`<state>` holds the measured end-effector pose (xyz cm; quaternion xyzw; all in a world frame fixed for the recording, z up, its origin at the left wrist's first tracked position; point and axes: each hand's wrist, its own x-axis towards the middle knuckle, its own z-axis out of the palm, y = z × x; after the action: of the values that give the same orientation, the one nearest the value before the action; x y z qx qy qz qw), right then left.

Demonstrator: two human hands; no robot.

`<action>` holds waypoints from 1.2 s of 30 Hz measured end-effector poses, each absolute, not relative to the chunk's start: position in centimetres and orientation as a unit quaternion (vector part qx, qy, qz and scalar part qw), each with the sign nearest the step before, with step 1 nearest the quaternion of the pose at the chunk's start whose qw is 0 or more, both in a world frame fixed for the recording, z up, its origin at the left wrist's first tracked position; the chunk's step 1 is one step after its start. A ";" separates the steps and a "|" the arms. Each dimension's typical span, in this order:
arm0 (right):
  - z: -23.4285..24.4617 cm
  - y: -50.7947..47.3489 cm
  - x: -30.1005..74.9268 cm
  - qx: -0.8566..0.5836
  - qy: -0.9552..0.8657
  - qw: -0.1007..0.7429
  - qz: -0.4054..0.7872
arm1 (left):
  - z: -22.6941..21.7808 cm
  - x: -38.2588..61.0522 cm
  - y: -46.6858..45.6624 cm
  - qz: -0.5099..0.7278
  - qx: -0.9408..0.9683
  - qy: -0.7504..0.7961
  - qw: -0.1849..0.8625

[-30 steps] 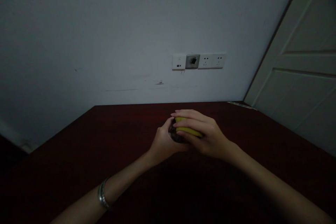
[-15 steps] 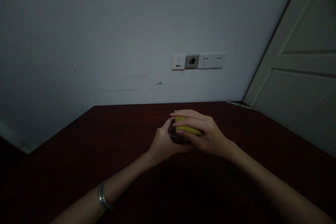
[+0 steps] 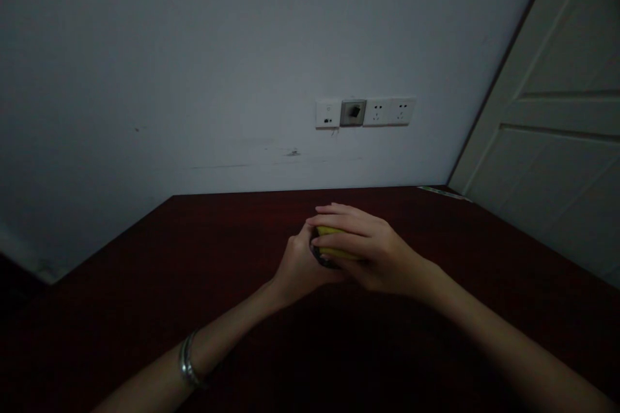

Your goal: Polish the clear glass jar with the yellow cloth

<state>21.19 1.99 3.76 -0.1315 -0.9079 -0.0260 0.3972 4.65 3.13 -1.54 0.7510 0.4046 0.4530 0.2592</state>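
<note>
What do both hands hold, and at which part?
A small object, yellow above and dark below. The right hand wraps its fingers over the yellow top; the left hand grips the dark lower part.

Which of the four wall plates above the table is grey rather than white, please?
The second plate from the left: it is grey with a dark centre, while the other three plates are white.

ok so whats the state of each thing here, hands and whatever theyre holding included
left hand, closed on the dark lower part of the yellow-topped object
right hand, fingers curled over its yellow top
yellow-topped object, gripped by both hands over the table, mostly hidden
bracelet, worn on the left wrist
wall sockets, no cord seen
door, looks shut
</note>
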 end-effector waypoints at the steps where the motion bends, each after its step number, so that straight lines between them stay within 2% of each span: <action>1: 3.7 2.0 21.1 -0.136 -0.904 0.404 -0.023 | -1.5 4.7 3.1 0.458 0.751 0.399 0.258; 7: 3.2 2.6 20.8 -0.198 -0.847 0.489 0.064 | -0.8 4.8 2.8 0.484 0.746 0.396 0.229; 16: 4.2 1.8 21.1 -0.156 -0.895 0.418 -0.002 | -0.7 4.9 2.8 0.475 0.740 0.394 0.266; 21: 4.4 2.3 21.4 -0.225 -0.837 0.483 0.123 | -0.5 4.8 2.3 0.481 0.744 0.387 0.256; 25: 4.4 2.9 22.0 -0.235 -0.813 0.495 0.196 | -0.5 5.0 2.1 0.477 0.735 0.357 0.324; 32: 4.8 2.3 22.0 -0.184 -0.841 0.491 0.132 | -0.5 5.5 2.6 0.486 0.588 0.280 0.583; 36: 4.9 2.0 21.7 -0.170 -0.843 0.493 0.128 | 0.0 5.5 2.2 0.488 0.570 0.274 0.601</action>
<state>21.69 1.97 4.91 -0.1702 -0.8435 0.1282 0.4931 5.55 2.23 0.05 0.5705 0.2743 0.4875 0.6014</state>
